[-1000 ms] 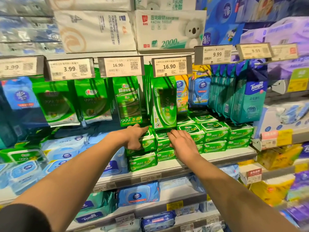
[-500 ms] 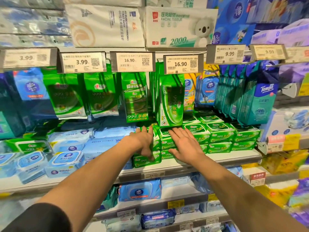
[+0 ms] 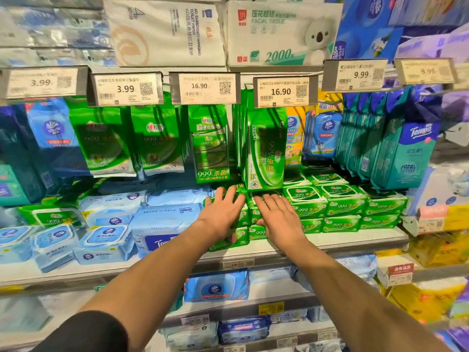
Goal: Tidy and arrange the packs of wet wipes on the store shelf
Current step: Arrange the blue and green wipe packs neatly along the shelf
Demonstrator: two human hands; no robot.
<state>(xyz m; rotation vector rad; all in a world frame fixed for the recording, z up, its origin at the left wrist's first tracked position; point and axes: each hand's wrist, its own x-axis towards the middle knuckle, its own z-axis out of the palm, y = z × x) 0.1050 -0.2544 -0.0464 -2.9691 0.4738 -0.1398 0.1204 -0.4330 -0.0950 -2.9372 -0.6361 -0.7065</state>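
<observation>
The green wipe packs (image 3: 305, 204) lie stacked two high on the shelf (image 3: 355, 238), four stacks showing to the right of the hands. Both hands lie flat on the leftmost stacks: the left hand (image 3: 220, 214) with fingers spread over a stack's top and front, the right hand (image 3: 278, 217) just beside it, fingers loosely together. Left of those stacks lie pale blue packs (image 3: 162, 219). Above hang six price tags (image 3: 281, 92).

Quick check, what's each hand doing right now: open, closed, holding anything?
Left hand: open, fingers spread, pressed flat on the stacked green wipe packs, gripping nothing.
Right hand: open, palm flat against the same stack, gripping nothing.
</observation>
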